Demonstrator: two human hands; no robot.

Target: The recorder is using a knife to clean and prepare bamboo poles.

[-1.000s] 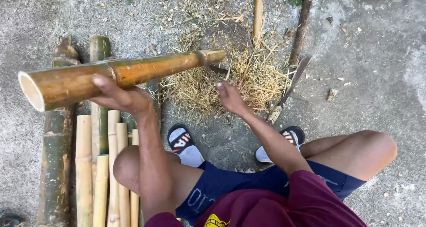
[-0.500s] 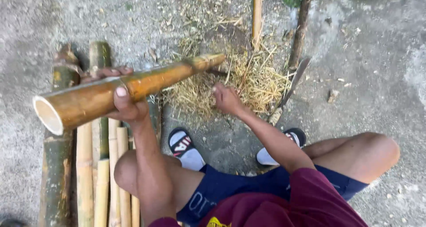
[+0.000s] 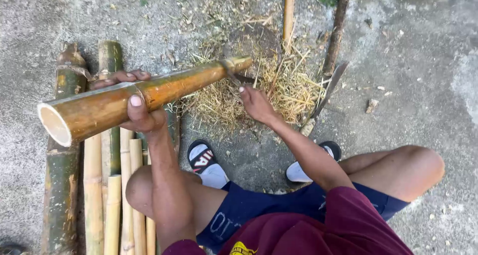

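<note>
Over the concrete ground, the left hand [image 3: 142, 116] wraps the thick bamboo pole [image 3: 144, 98] near its hollow end, the right hand [image 3: 255, 103] grips a blade by its far tip; stiff, probably weighty.

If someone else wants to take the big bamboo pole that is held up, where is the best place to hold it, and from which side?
Probably the thick open end of the bamboo pole, from the left side. It tilts up there, free, beside the left hand; the right hand works at the thin end.
</note>
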